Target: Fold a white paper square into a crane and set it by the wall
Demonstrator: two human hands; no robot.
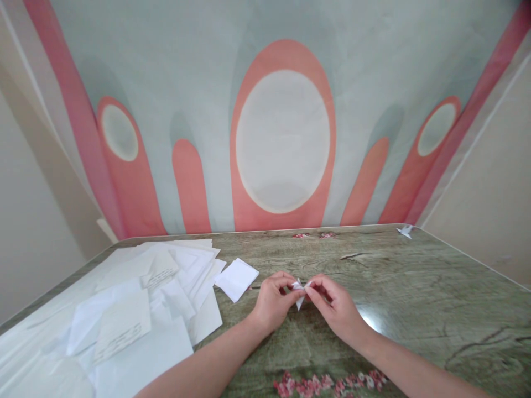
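Note:
Between my hands, over the middle of the table, is a small folded white paper (299,301) with a point hanging downward. My left hand (274,301) pinches its left side between thumb and fingers. On the other side, my right hand (334,304) grips the paper's right part with thumb and forefinger. The fingertips of both hands are close together and cover part of the folds. A square of white paper (237,279) lies on the table just beyond my left hand.
Many loose white sheets (166,337) spread over the left of the wood-grain table (415,287). A small folded white paper piece (404,232) sits at the far right corner. Pink flower patterns (327,384) show near the front edge. A patterned backdrop (286,221) stands behind.

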